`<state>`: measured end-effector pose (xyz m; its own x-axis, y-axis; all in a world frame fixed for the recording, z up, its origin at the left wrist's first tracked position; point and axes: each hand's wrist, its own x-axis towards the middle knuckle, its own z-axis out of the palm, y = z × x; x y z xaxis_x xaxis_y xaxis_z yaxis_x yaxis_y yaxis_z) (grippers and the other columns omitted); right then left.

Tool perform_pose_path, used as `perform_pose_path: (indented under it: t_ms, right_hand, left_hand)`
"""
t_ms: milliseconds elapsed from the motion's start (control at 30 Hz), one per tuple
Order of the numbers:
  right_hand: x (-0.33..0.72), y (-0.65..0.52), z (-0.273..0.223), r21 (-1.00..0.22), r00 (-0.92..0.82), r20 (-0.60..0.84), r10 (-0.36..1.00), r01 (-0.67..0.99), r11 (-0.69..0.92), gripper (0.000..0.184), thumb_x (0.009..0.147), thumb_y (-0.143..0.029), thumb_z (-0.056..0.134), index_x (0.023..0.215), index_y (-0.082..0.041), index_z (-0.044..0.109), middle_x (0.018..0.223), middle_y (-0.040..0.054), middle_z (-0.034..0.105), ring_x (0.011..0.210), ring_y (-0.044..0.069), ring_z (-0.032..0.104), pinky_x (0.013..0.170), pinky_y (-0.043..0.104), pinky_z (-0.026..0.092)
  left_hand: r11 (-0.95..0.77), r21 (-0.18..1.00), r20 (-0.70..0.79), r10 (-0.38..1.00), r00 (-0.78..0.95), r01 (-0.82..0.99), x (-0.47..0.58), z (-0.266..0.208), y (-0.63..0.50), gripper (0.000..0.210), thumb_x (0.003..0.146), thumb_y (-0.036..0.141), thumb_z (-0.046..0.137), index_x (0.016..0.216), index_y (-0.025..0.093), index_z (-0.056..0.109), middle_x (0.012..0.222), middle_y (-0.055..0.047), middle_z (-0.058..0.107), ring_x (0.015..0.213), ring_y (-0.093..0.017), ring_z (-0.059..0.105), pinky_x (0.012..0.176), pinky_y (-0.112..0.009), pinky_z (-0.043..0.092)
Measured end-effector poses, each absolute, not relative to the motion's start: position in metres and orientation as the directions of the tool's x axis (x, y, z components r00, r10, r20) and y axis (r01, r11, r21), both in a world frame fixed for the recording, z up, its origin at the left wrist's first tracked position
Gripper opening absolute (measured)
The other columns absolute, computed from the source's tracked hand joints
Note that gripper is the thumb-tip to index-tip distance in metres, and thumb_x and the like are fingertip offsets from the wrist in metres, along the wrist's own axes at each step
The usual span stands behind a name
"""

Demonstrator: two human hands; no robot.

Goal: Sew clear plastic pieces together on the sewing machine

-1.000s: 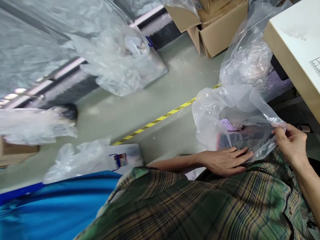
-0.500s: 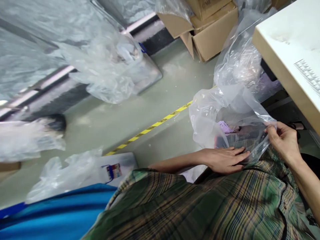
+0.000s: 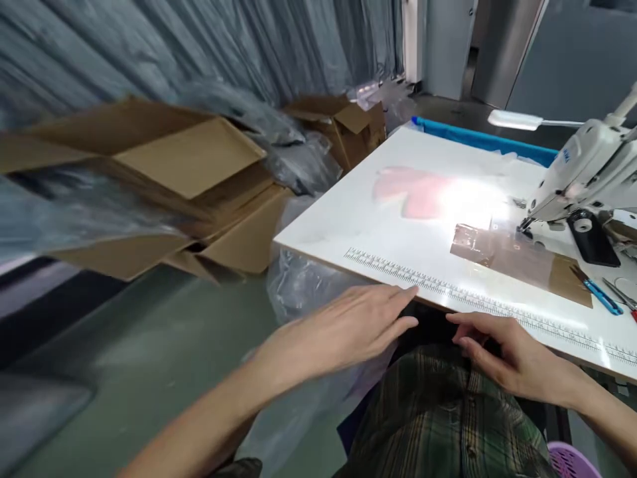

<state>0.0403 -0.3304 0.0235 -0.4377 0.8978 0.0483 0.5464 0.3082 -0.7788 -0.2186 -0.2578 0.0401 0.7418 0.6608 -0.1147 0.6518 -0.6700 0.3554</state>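
My left hand (image 3: 361,325) is at the front edge of a white sewing table (image 3: 343,226), fingers stretched out, holding nothing. To its right, my right hand (image 3: 502,352) hovers in front of the same edge; its fingers are loosely bent, index and thumb apart, with nothing visible in them. A ruler scale (image 3: 428,282) runs along the edge just beyond both hands. Blurred red cloth pieces (image 3: 418,189) lie farther back on the tabletop. A white sewing machine (image 3: 572,166) stands at the right, with a brown and clear sheet (image 3: 522,255) by its needle.
A blue cutter (image 3: 597,292) and scissors (image 3: 624,295) rest at the table's right. Open cardboard boxes (image 3: 199,159) and plastic bags are on the left, beside the floor (image 3: 164,352). A purple basket (image 3: 572,461) sits low at the right.
The view has swung from the floor to the sewing table. My right hand has let go of the clear plastic bag, and my left hand has moved from it to the table edge.
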Motion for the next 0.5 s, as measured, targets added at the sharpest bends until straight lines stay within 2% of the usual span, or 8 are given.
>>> perform_pose_path:
  t_ms: [67,133,200,267,333,400,500]
  right_hand:
    - [0.063,-0.327,0.033,-0.777,-0.358,0.052,0.932,0.572,0.263,0.033,0.101,-0.037,0.048,0.119,-0.022,0.070,0.085,0.0037,0.074,0.068,0.015,0.067,0.060,0.026,0.058]
    - [0.085,-0.320,0.038,-0.766,-0.238,0.099,0.966,0.602,0.227,0.037,0.099,-0.046,0.050,0.112,-0.021,0.074,0.084,0.0059,0.076,0.070,0.017,0.070,0.061,0.028,0.059]
    - [0.107,-0.309,0.040,-0.754,-0.115,0.135,0.984,0.632,0.177,0.043,0.095,-0.054,0.053,0.108,-0.020,0.075,0.082,0.0082,0.076,0.070,0.020,0.072,0.061,0.029,0.060]
    - [0.127,-0.298,0.039,-0.761,-0.017,0.148,0.989,0.637,0.124,0.050,0.092,-0.061,0.056,0.107,-0.018,0.075,0.082,0.0102,0.076,0.070,0.021,0.073,0.058,0.029,0.060]
    - [0.145,-0.286,0.036,-0.774,0.044,0.146,0.988,0.627,0.086,0.053,0.090,-0.063,0.056,0.107,-0.017,0.075,0.083,0.0111,0.076,0.072,0.023,0.074,0.061,0.032,0.061]
    - [0.159,-0.274,0.028,-0.748,0.069,0.161,0.985,0.659,0.076,0.049,0.092,-0.058,0.054,0.107,-0.016,0.074,0.083,0.0107,0.076,0.072,0.023,0.074,0.063,0.033,0.061]
    - [0.171,-0.258,0.012,-0.603,0.045,0.305,0.951,0.782,0.157,0.037,0.095,-0.044,0.050,0.104,-0.018,0.075,0.084,0.0090,0.076,0.068,0.021,0.071,0.062,0.033,0.060]
  left_hand:
    - [-0.725,0.438,-0.047,0.572,0.819,0.531,-0.198,0.055,-0.238,0.044,0.103,0.042,0.045,0.139,0.023,0.060,0.125,-0.010,0.072,0.108,-0.024,0.070,0.095,-0.036,0.053]
    - [-0.758,0.505,0.041,0.498,0.866,0.412,-0.177,0.063,-0.213,0.039,0.102,0.039,0.048,0.133,0.022,0.064,0.120,-0.008,0.074,0.103,-0.021,0.072,0.095,-0.033,0.054]
    - [-0.791,0.516,0.160,0.465,0.871,0.327,-0.156,0.067,-0.184,0.036,0.102,0.037,0.050,0.129,0.021,0.067,0.120,-0.008,0.074,0.104,-0.020,0.071,0.095,-0.033,0.054]
    - [-0.807,0.496,0.232,0.480,0.846,0.322,-0.138,0.069,-0.153,0.034,0.101,0.035,0.051,0.125,0.019,0.068,0.126,-0.009,0.072,0.114,-0.022,0.068,0.100,-0.035,0.052]
    - [-0.796,0.480,0.217,0.515,0.829,0.369,-0.120,0.070,-0.122,0.035,0.098,0.034,0.054,0.126,0.018,0.067,0.130,-0.009,0.070,0.120,-0.023,0.065,0.104,-0.037,0.050]
    - [-0.764,0.488,0.171,0.558,0.812,0.422,-0.103,0.070,-0.093,0.037,0.095,0.033,0.056,0.127,0.016,0.066,0.129,-0.010,0.070,0.119,-0.024,0.065,0.105,-0.038,0.049]
    - [-0.674,0.548,0.120,0.650,0.751,0.495,-0.073,0.063,-0.057,0.033,0.090,0.026,0.057,0.118,0.013,0.070,0.125,-0.013,0.071,0.116,-0.026,0.065,0.103,-0.038,0.048]
